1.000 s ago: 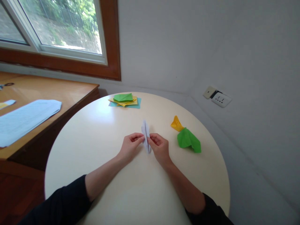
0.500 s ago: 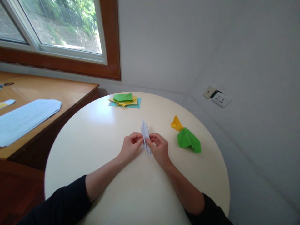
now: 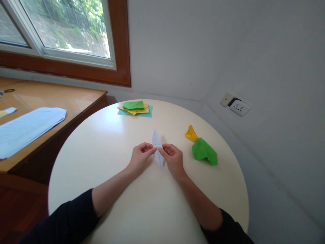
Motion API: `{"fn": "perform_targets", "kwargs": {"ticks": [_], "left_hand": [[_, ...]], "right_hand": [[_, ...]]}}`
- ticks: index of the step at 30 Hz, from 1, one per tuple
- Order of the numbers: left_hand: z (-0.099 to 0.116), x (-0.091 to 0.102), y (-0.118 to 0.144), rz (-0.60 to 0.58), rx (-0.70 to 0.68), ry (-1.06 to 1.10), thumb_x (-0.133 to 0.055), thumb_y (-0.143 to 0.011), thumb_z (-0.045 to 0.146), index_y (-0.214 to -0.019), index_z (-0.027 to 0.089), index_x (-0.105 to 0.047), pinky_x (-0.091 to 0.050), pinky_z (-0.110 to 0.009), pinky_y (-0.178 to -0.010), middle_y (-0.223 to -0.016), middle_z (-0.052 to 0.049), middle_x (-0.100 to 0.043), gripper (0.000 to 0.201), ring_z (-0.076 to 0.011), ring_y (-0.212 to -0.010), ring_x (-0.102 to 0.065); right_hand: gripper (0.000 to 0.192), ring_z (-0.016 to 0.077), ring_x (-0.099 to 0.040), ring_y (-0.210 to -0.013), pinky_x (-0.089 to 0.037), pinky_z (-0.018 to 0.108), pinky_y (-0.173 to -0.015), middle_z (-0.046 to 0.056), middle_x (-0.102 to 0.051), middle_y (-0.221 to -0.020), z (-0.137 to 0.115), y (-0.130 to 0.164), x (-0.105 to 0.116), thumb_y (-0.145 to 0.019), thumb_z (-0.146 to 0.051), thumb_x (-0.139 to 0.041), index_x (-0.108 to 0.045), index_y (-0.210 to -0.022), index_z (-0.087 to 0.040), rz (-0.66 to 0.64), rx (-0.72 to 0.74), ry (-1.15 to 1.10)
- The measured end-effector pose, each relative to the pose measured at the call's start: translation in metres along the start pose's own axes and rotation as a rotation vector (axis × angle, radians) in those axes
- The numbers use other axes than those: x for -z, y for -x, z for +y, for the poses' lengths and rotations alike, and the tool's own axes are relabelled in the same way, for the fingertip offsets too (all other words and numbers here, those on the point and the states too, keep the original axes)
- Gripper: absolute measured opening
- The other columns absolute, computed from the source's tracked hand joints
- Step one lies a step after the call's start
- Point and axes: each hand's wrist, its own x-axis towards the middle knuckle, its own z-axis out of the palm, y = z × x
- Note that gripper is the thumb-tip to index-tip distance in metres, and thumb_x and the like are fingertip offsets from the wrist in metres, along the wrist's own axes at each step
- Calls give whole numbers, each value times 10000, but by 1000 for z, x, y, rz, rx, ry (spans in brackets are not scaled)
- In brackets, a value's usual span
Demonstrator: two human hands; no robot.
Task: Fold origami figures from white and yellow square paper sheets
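A folded white paper (image 3: 156, 137), long and pointed at its far end, is held between my two hands above the round table. My left hand (image 3: 141, 156) pinches its left edge near the middle, thumb on top. From the other side my right hand (image 3: 173, 160) grips the right edge, its thumb pressing close to the left thumb. The fingertips behind the paper are hidden. To the right of my right hand lie a green folded paper (image 3: 204, 151) and a small yellow folded paper (image 3: 191, 134), which touch each other.
A pile of green, yellow and blue papers (image 3: 134, 107) lies at the far edge of the round white table (image 3: 83, 162). On the wooden desk (image 3: 83, 96) at left are white sheets (image 3: 30, 130) and part of some scissors (image 3: 8, 90). A wall socket (image 3: 240, 107) is at right.
The white paper has turned and opened flatter, so more of its broad face shows. Both thumbs now press on its middle. The papers on the table have stayed put.
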Motion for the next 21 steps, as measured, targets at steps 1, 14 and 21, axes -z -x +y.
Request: {"fn": "perform_targets", "kwargs": {"ticks": [1, 14, 21], "left_hand": [[0, 0, 0, 2, 10, 27, -771, -520, 329, -614, 134, -610, -445, -274, -685, -607, 3, -628, 270, -119, -609, -568], [-2, 1, -2, -10, -7, 126, -772, -530, 260, -709, 150, -572, -442, -252, -669, -620, 22, -629, 290, -100, -604, -574], [1, 1, 0, -85, 67, 136, -759, -547, 292, -767, 111, -658, -443, -296, -757, -696, -38, -669, 302, -144, -683, -598]], "right_hand": [[205, 141, -604, -595, -497, 275, -590, 4, -665, -660, -1, 0, 0, -572, -306, -727, -619, -692, -180, 7, -22, -21], [194, 113, -585, -568, -464, 251, -607, -10, -671, -628, 7, -5, 4, -563, -311, -740, -675, -682, -172, -84, -181, -145], [181, 129, -597, -602, -473, 260, -619, 0, -682, -665, 3, -3, 3, -589, -309, -719, -685, -713, -181, -78, -136, -102]]}}
